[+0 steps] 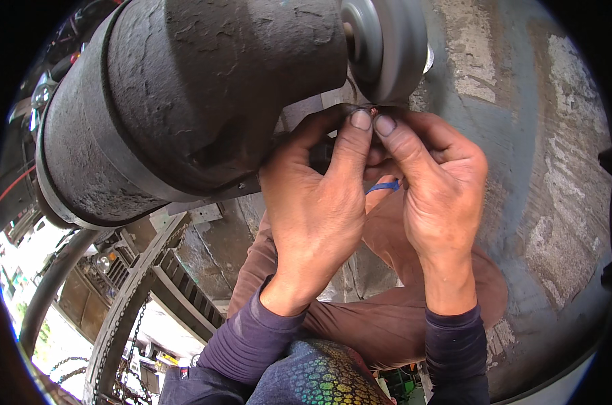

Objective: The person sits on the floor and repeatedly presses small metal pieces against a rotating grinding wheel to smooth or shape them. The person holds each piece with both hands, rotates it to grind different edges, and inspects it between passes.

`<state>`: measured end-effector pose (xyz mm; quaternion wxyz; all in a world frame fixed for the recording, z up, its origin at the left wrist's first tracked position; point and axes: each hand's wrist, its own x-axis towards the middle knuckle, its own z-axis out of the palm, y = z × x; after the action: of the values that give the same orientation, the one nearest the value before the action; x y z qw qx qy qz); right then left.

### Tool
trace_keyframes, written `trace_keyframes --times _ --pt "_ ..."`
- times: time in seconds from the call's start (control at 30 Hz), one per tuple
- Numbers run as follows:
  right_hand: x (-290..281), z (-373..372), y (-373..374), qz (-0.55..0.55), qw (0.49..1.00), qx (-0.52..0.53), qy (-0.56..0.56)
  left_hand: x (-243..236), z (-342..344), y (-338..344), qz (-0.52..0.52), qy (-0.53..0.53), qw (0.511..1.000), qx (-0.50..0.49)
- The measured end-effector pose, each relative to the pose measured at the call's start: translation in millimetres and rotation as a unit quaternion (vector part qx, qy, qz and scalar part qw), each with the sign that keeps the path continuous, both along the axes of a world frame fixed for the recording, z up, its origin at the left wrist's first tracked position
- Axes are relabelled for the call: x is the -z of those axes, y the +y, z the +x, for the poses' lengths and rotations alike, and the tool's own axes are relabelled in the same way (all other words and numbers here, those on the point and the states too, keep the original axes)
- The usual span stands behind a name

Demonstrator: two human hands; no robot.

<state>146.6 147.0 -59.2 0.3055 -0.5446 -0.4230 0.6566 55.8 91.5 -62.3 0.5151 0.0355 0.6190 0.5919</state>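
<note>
In the upper centre of the frame, a small coppery piece (374,113) sits between the two thumb tips, just below the rim of a grey grinding wheel (402,50); its shape is too small to tell. The left hand (317,196) and the right hand (443,182) both pinch it, thumbs against curled fingers. The bench grinder's dark, rough motor housing (211,88) fills the upper left. A chain (136,331) hangs at lower left.
</note>
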Motion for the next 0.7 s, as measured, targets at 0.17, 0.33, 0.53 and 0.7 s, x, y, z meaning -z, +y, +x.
trace_keyframes --times 0.17,0.33,0.53,0.7 --pt "-2.5 0.9 1.5 0.006 1.000 -0.019 -0.019 0.5 -0.5 -0.2 -0.009 0.055 0.998 0.012" --pt "-4.4 1.6 2.6 -0.002 1.000 -0.022 -0.022 1.9 0.3 2.8 0.000 0.036 0.999 -0.002" --pt "-1.4 1.9 2.6 -0.006 1.000 -0.008 -0.009 -1.7 1.0 3.0 -0.012 0.000 1.000 -0.001" --pt "-2.6 3.1 3.2 -0.019 0.999 -0.003 -0.034 -0.2 1.5 5.3 0.001 -0.010 1.000 -0.003"
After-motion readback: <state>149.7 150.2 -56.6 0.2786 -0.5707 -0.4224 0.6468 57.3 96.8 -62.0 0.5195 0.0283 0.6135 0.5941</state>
